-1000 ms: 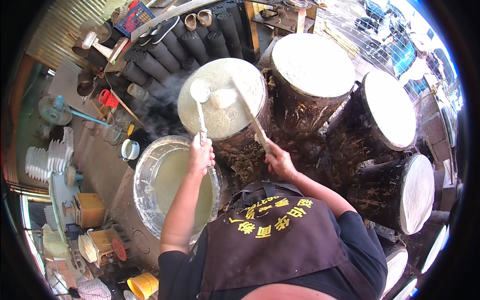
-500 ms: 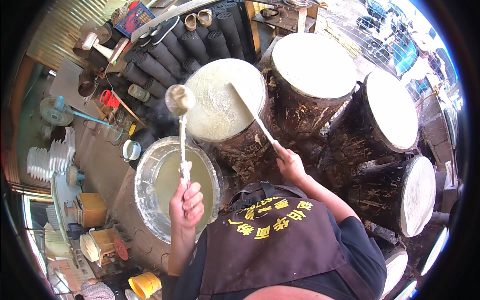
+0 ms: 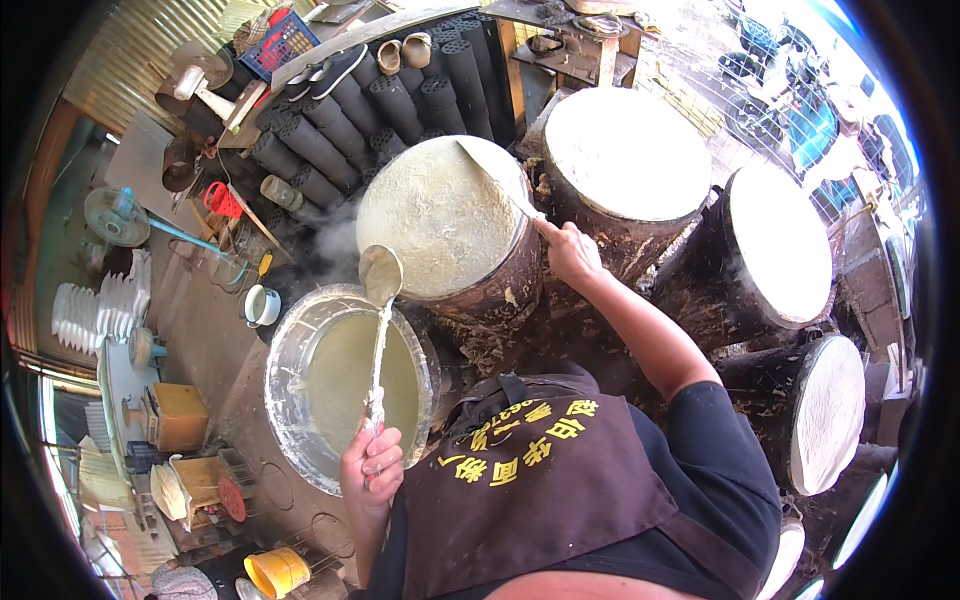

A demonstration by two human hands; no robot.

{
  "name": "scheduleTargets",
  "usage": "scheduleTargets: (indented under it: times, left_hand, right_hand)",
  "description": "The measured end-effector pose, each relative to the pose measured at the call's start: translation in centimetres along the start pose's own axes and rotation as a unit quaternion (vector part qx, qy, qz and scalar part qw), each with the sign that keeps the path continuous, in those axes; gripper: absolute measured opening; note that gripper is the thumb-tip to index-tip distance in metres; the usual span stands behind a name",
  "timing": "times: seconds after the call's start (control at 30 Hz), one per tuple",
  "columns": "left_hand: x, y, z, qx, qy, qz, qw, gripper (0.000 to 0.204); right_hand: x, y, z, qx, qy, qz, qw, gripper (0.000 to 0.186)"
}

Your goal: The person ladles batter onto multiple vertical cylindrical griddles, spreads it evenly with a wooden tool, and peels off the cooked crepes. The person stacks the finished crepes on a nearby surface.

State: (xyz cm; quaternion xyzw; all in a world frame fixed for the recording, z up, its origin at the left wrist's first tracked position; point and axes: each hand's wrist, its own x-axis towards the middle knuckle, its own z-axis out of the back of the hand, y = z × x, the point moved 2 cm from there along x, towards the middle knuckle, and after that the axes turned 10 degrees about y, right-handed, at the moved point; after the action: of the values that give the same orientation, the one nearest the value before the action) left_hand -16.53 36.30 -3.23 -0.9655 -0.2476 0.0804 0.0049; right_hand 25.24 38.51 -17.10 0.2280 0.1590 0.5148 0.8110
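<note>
My left hand (image 3: 373, 466) grips the batter-coated handle of a ladle (image 3: 381, 276). The ladle's bowl is raised over the far rim of a wide tub (image 3: 283, 425) of pale, thin batter. With my right hand (image 3: 572, 252) I hold a long flat spatula (image 3: 490, 172), its blade lying across the top of the nearest drum-shaped stove (image 3: 485, 300). A cream-coloured batter layer (image 3: 440, 210) covers that top, rough and wrinkled in places. Steam drifts at its left side.
More dark drums with white round tops (image 3: 628, 150) curve round to my right. Beyond the nearest stove stand stacked black coal cylinders (image 3: 395, 105) with shoes on top. A white pot (image 3: 262, 305) is left of the tub; a yellow bucket (image 3: 277, 572) lies at lower left.
The ladle has dropped lower, toward the tub's far rim. My right hand has moved up and forward, taking the spatula toward the far right side of the stove top.
</note>
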Motion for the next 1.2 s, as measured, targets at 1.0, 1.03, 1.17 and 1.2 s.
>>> scheduleTargets:
  times: [1.0,1.03,1.17,1.2]
  left_hand:
    - [8.0,-0.4,2.6,0.278,-0.044,0.343,0.896,0.052]
    - [8.4,0.1,2.8,0.260,-0.035,0.362,0.894,0.050]
    - [9.6,2.6,3.5,0.232,-0.035,0.449,0.862,0.039]
    - [9.8,2.8,4.5,0.209,-0.072,0.465,0.858,0.038]
  right_hand:
    - [-23.8,7.8,-0.6,0.259,-0.125,0.098,0.953,0.057]
    - [-24.9,9.1,0.2,0.228,-0.129,0.110,0.959,0.056]
    - [-26.4,13.0,2.1,0.147,-0.076,0.139,0.976,0.050]
    - [-26.7,13.5,2.3,0.129,-0.065,0.146,0.979,0.045]
